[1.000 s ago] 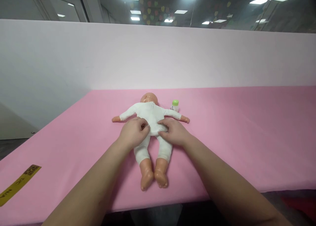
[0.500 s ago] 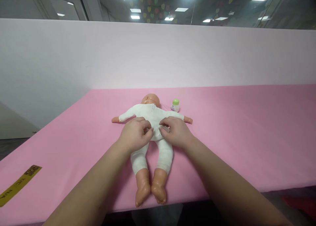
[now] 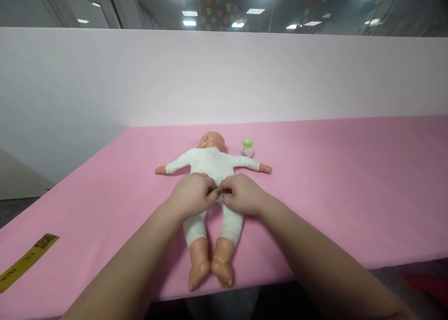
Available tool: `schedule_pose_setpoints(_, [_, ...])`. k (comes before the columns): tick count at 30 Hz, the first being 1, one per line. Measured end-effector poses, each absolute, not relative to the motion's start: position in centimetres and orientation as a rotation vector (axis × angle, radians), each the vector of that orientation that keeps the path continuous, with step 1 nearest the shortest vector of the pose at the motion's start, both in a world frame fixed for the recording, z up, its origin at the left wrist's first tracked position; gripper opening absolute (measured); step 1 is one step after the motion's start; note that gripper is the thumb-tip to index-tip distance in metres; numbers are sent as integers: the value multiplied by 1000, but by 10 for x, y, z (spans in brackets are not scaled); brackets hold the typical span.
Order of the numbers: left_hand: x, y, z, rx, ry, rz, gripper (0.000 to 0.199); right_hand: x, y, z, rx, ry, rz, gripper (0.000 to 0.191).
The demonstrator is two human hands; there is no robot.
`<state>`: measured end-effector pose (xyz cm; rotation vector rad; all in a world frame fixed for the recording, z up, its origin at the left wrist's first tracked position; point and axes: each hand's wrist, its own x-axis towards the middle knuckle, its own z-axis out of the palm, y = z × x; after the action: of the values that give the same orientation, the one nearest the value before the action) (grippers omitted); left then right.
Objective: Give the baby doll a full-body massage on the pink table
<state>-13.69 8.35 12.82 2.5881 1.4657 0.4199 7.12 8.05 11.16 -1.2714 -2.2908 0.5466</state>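
Note:
A baby doll (image 3: 212, 163) with a white cloth body and bare plastic head, hands and feet lies stretched out, its arms spread and its face out of sight. My left hand (image 3: 194, 194) is at the lower part of its torso, fingers curled and thumb pinched in. Right beside it, my right hand (image 3: 243, 194) is closed in the same way, and the fingertips of both hands nearly meet. Both pinches appear to grip the white cloth at the middle of the body, though the fingers hide most of the contact.
A small jar with a green lid (image 3: 247, 147) stands beyond the doll's arm on the right. The pink cloth (image 3: 332, 184) covers the table up to a white wall (image 3: 224, 77). A yellow label strip (image 3: 28, 263) lies at the near left.
Both hands have come closer together and moved slightly down the doll's torso toward its legs. Their fingers, looser and apart before, are now pinched together. The view has shifted a little.

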Motion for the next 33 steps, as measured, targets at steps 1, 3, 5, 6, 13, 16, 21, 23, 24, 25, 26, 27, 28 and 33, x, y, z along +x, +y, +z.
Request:
schedule_pose_setpoints(1, [-138,83,128,2593,1493,481,28,73,81,112,-1246,-2261,557,15])
schedule_pose_setpoints(3, [-139,84,127,2615,1556,640,26,76,84,112,-1182,-2189,550,16])
schedule_pose_setpoints(5, [-140,85,124,2640,1589,742,28,78,86,111,-1161,-2109,510,19])
schedule_pose_setpoints(6, [-140,86,123,2647,1586,736,28,79,88,110,-1170,-2088,490,22])
schedule_pose_setpoints(13, [-135,97,112,2616,1559,495,30,73,89,106,-1323,-2251,477,20])
schedule_pose_setpoints(16, [-134,99,112,2599,1581,466,38,72,90,106,-1351,-2236,482,19])
schedule_pose_setpoints(21, [-133,98,111,2635,1573,479,34,70,94,101,-1328,-2241,407,18])
schedule_pose_setpoints(23, [-133,98,110,2668,1549,549,27,68,95,99,-1325,-2231,330,14])
schedule_pose_setpoints(24, [-133,98,109,2687,1531,581,24,68,95,98,-1323,-2222,300,13])
schedule_pose_setpoints(25, [-133,98,108,2709,1509,608,21,67,95,98,-1318,-2212,282,16])
schedule_pose_setpoints(26, [-133,99,107,2731,1489,631,19,67,95,98,-1311,-2205,277,20])
schedule_pose_setpoints(27, [-132,99,106,2748,1476,648,19,67,94,98,-1305,-2204,288,24])
schedule_pose_setpoints(28, [-132,99,105,2759,1467,655,24,67,94,97,-1301,-2208,307,28])
schedule_pose_setpoints(33, [-130,99,105,2686,1459,554,34,67,95,96,-1331,-2271,374,31])
